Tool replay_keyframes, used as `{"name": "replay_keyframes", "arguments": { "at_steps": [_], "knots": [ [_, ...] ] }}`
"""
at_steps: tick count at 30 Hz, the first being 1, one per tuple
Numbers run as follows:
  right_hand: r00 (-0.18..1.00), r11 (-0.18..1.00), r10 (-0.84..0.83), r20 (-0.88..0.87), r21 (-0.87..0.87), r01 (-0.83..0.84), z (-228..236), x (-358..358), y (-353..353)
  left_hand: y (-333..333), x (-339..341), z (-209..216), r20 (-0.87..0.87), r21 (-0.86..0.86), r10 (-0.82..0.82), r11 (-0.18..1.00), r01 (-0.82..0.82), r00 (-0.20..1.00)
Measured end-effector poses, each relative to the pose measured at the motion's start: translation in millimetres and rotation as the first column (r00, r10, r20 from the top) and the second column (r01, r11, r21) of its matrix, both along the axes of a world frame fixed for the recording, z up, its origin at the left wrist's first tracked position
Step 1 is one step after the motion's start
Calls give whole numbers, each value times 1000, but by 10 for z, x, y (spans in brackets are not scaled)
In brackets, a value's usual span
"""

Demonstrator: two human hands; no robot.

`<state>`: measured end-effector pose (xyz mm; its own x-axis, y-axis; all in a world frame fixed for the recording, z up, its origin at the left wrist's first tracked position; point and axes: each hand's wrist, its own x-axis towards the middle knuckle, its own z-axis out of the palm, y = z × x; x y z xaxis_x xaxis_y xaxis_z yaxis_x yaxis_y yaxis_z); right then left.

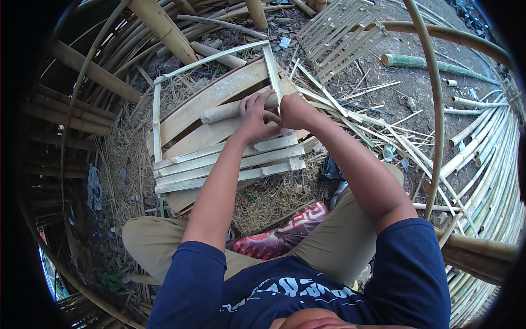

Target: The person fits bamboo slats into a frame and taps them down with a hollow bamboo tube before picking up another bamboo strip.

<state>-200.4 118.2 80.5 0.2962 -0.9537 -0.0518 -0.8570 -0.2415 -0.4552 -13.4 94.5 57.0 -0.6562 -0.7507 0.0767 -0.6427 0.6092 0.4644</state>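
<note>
A frame of pale split-bamboo strips (157,123) lies in front of me on wide wooden boards (186,118). Several slats (230,163) cross its near end. Inside the frame a short round bamboo length (219,113) rests on the boards. My left hand (255,116) curls over the right part of that round piece, thumb reaching toward my other hand. My right hand (296,113) is closed in a fist beside the frame's right side strip (272,68); what its fingers pinch is hidden. The two hands nearly touch at the fingertips.
A finished-looking slatted panel (339,41) lies at the far right. Loose thin strips (378,129) spread to the right, with a stack of long bamboo poles (493,164) beyond. Thick bamboo posts (161,27) stand at the far left. A curved bamboo pole (435,109) arches nearby.
</note>
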Motion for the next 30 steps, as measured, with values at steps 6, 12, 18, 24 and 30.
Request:
{"name": "replay_keyframes", "arguments": {
  "at_steps": [6,12,18,24,30],
  "knots": [
    [1000,997,21,-7,79,-21,-78,-63,-86,12,-26,-89,-90,-60,15,998,-21,996],
    [1000,995,15,-25,100,-13,101,48,-90,5,-2,-267,-123,-178,52,981,-73,991],
    [988,954,-118,101,-264,141,3,60,-208,41,-102,-276,-154,-234,34,970,-70,988],
    [997,997,25,74,-71,-19,-279,185,-465,6,46,-327,-315,-244,31,963,-112,949],
    [998,986,-12,69,-164,23,-252,110,-471,33,-5,-175,-414,-294,-48,952,-83,909]
  ]
}}
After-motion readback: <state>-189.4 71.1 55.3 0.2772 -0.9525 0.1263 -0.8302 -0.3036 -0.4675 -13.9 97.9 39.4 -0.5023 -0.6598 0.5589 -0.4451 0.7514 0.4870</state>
